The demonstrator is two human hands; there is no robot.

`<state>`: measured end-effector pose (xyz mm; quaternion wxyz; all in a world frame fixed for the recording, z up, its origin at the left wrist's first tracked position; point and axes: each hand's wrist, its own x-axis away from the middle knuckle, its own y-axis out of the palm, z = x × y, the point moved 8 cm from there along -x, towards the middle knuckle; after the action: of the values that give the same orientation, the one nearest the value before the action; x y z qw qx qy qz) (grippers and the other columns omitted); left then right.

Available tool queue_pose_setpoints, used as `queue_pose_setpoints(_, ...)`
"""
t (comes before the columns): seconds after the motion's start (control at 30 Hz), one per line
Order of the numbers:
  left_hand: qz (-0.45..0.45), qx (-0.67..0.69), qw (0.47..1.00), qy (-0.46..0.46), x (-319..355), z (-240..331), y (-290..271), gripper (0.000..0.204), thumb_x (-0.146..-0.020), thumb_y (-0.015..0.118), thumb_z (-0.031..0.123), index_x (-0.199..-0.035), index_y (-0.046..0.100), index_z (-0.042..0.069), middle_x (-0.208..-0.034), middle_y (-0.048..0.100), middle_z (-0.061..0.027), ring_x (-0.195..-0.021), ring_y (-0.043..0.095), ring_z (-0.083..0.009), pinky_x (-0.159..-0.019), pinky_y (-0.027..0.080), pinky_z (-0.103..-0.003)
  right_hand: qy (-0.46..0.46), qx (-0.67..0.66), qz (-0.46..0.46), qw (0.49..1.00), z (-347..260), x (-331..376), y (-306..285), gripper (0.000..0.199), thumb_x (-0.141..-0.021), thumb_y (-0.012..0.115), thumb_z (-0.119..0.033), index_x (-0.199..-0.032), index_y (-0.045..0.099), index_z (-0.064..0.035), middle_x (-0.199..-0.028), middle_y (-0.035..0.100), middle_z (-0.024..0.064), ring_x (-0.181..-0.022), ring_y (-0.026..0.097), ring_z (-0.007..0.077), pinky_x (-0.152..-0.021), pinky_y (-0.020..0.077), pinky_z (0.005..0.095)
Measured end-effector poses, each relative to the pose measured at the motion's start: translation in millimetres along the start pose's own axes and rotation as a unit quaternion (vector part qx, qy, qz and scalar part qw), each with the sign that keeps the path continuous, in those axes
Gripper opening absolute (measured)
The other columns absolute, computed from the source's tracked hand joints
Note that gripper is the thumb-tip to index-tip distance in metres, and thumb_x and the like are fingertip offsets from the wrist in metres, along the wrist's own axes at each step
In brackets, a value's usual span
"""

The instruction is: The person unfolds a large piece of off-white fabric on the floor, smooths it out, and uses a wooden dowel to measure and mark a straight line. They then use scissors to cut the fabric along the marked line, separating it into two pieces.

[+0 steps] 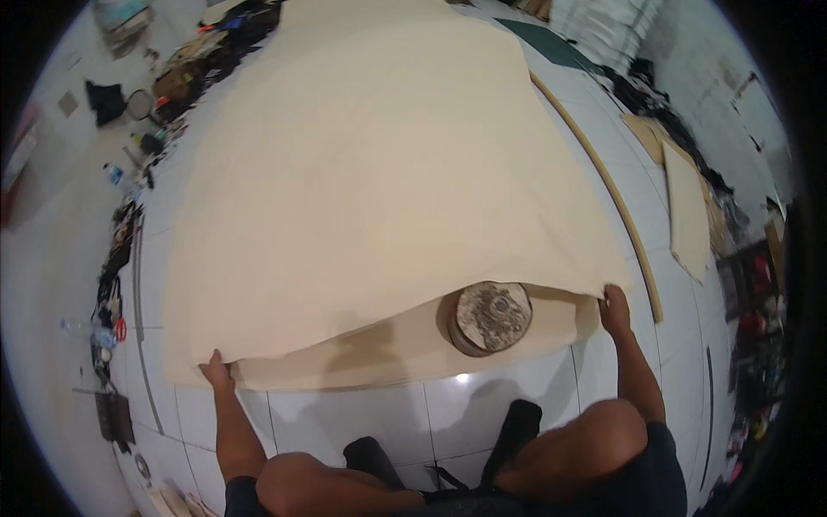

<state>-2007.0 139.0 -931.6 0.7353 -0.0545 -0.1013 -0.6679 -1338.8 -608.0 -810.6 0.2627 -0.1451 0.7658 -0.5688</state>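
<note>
Your left hand (pixel 215 369) and your right hand (pixel 613 303) both have the fingers closed on the near edge of the top cream fabric sheet (pixel 379 172), one at each near corner, and this sheet spreads away from you over the white tiled floor (pixel 362 414). Between your hands, closer to the right one, a round weight (pixel 488 317) sits on the lower cream sheet (pixel 379 353), half under the lifted edge. Farther right a long wooden stick (pixel 616 198) lies along the sheet; no containers show clearly.

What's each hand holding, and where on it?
Both grip the top large cream fabric sheet by its near edge: left hand at the left corner, right hand at the right corner.
</note>
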Motion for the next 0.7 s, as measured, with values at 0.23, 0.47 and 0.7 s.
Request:
queue_pose_setpoints(0.23,0.112,-0.050,0.984,0.132,-16,47,-25,0.071,-0.078,0.050,-0.004,-0.145,0.027,0.001,-0.130,0.050,-0.0155,-0.113,0.054,-0.0279,-0.095,0.045,-0.035,0.103,0.023,-0.133,0.985,-34,2,18,0.021,-0.077,0.065,-0.005,-0.092,0.050,-0.0043,-0.095,0.057,0.0162,-0.094,0.057,0.0371,-0.079,0.0462,0.0468)
queue_pose_setpoints(0.47,0.074,0.070,0.994,0.033,18,15,13,0.060,-0.084,0.057,0.007,-0.139,0.034,-0.003,-0.127,0.051,-0.0157,-0.106,0.057,-0.0271,-0.088,0.049,-0.036,0.011,0.027,-0.206,0.978,-90,-13,-19,0.039,-0.075,0.074,-0.020,-0.104,0.053,-0.0057,-0.103,0.059,0.0155,-0.098,0.060,0.0328,-0.081,0.0501,0.0441)
queue_pose_setpoints(0.7,-0.169,0.113,0.936,-0.289,116,-80,77,0.057,-0.088,0.064,0.048,-0.110,0.048,-0.002,-0.098,0.058,-0.0177,-0.076,0.060,-0.0229,-0.067,0.053,-0.033,-0.213,-0.088,-0.200,0.952,-316,-16,-24,0.051,-0.084,0.067,-0.047,-0.112,0.053,-0.0066,-0.098,0.065,0.0165,-0.089,0.065,0.0351,-0.074,0.0520,0.0439)
